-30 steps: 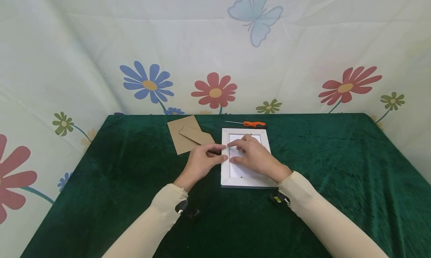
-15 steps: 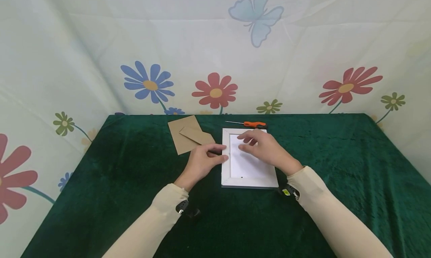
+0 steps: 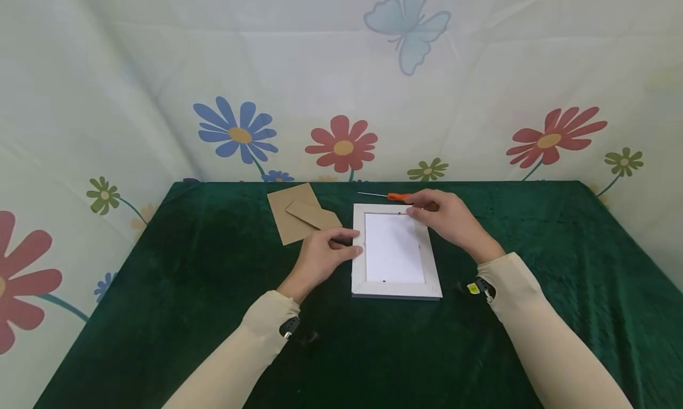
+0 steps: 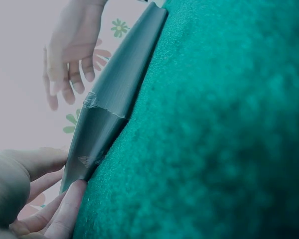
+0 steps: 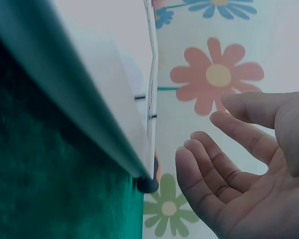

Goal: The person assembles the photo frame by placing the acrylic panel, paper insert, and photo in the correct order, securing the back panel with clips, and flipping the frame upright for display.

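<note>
A white picture frame lies back up on the green cloth, with a white sheet in its opening and small dark tabs around the edge. My left hand grips the frame's left side; in the left wrist view its fingers and thumb meet the frame's edge. Over the far right corner hovers my right hand, fingers loosely bent and holding nothing. The right wrist view shows that hand apart from the frame. An orange-handled screwdriver lies behind the frame, its handle end hidden by the right hand.
A brown backing board with an attached stand flap lies beyond my left hand. Green velvet cloth covers the table. Behind it hangs a white backdrop printed with flowers and a butterfly.
My right hand has moved right and away from me, from the frame's left rail to its far right corner, uncovering the white sheet. The left hand has stayed on the frame.
</note>
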